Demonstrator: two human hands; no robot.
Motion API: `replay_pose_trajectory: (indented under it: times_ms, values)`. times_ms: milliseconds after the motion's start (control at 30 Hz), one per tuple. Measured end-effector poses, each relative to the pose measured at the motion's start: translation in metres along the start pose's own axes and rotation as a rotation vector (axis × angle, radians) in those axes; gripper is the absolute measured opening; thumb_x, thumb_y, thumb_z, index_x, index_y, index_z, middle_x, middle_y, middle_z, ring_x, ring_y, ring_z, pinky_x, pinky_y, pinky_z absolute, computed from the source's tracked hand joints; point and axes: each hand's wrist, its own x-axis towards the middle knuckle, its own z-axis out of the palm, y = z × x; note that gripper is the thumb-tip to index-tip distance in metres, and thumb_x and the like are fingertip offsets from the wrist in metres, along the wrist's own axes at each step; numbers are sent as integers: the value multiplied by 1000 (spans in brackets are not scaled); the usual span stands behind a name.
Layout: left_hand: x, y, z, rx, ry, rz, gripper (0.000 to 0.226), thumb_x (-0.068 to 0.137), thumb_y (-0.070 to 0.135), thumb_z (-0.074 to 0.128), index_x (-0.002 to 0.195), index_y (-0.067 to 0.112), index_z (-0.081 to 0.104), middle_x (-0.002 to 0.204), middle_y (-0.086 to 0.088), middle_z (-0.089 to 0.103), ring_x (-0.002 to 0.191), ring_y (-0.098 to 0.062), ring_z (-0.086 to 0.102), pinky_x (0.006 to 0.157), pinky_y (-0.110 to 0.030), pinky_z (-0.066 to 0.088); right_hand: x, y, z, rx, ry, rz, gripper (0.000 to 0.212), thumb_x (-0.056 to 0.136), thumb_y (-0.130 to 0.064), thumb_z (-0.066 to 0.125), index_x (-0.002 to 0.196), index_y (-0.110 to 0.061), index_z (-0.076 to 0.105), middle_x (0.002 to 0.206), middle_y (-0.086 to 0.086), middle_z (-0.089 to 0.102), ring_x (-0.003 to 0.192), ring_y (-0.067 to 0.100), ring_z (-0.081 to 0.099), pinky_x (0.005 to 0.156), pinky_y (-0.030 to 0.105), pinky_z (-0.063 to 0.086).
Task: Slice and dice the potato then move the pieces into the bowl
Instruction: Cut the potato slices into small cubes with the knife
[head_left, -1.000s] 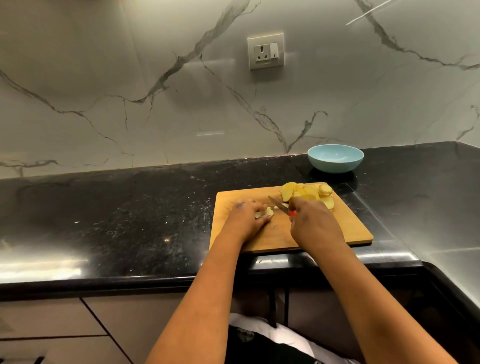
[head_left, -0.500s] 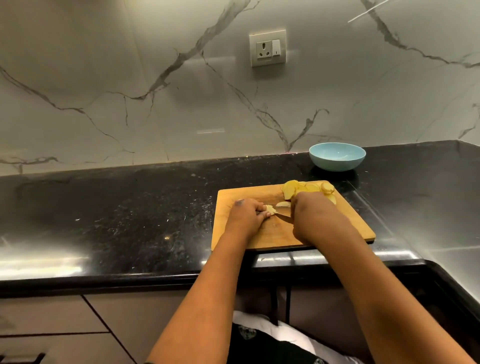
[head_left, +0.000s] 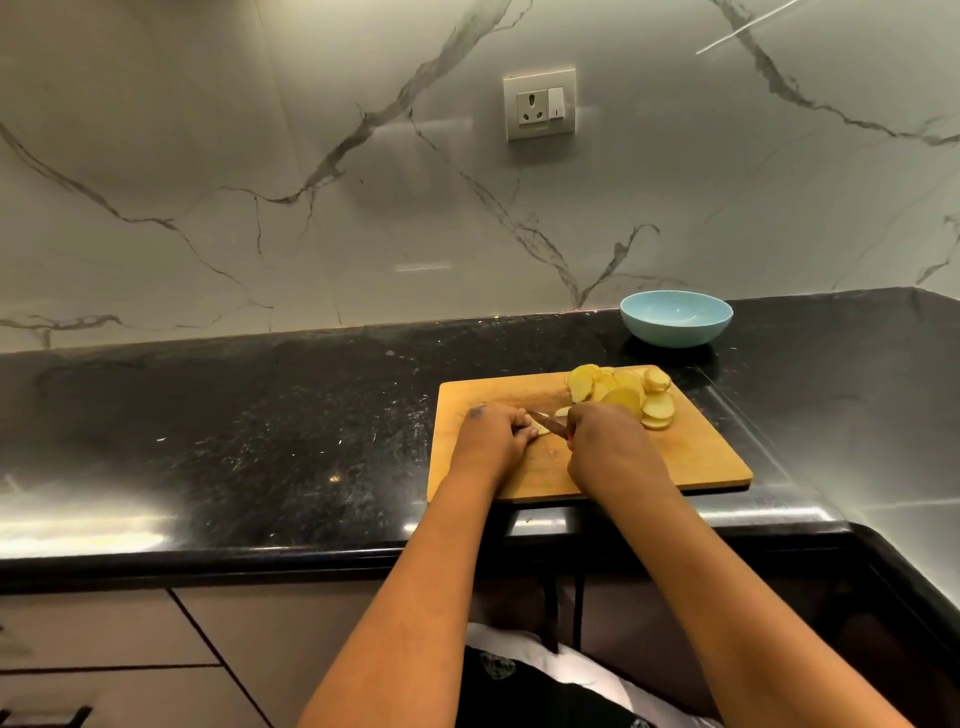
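A wooden cutting board (head_left: 691, 457) lies on the black counter. My left hand (head_left: 491, 439) pinches a small pale potato piece (head_left: 543, 429) down on the board. My right hand (head_left: 610, 447) grips a knife (head_left: 549, 422) with a red handle; its blade points left and lies across the potato piece by my left fingertips. A pile of round yellow potato slices (head_left: 623, 395) sits at the board's far right corner, just beyond my right hand. A light blue bowl (head_left: 675, 318) stands behind the board near the wall and looks empty.
The black speckled counter (head_left: 260, 441) stretches to the left and turns a corner at the right. A marble wall with a socket (head_left: 539, 108) rises behind. Cabinet fronts (head_left: 104, 649) show below the counter edge.
The knife has shifted slightly, with its blade showing again between my hands over the potato piece. My left hand stays on the piece. The camera view has moved a little.
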Motion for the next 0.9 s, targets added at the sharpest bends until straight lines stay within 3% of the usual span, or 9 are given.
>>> replay_pose_trajectory:
  times_ms: [200,300,367,533,667,900]
  values:
    - [-1,-1,0,-34,-10,-16,20,91,20,68,106,8,76,112,-6,73,113,-16,62,102,-28,42,-2,-6,-27,-191,-95,-22,30,88,-5,61,116,-15,61,85,3,46,76,16,50,75,31,52]
    - [-1,-1,-2,-46,2,-27,22,91,19,68,109,8,75,114,-7,72,114,-15,62,103,-26,41,0,-3,-51,-322,-265,26,43,86,-10,67,127,-14,56,101,6,52,87,19,48,88,34,49]
    - [-3,-2,-3,-55,22,-28,25,91,19,69,112,7,73,116,-7,71,112,-16,63,101,-25,43,-1,2,-59,-300,-284,41,40,87,-16,69,125,-16,58,111,5,56,98,20,54,95,34,51]
    - [-4,-5,-1,-3,68,-30,19,89,19,69,105,10,75,107,-5,73,98,-15,64,85,-19,44,-8,7,-21,83,-23,8,19,90,-15,65,107,-24,65,99,1,60,81,14,57,73,28,54]
    - [-2,-4,0,8,54,-18,16,88,16,69,100,8,77,106,-6,73,100,-18,65,92,-25,47,-6,3,4,32,22,-27,19,91,-10,59,105,-21,67,84,-4,50,74,12,51,66,24,45]
    - [-5,-3,0,-1,76,-24,16,90,17,68,100,9,77,104,-5,73,95,-15,63,83,-17,41,5,-8,-23,-151,-124,-9,33,83,-4,68,115,-13,63,82,3,46,71,16,50,69,29,50]
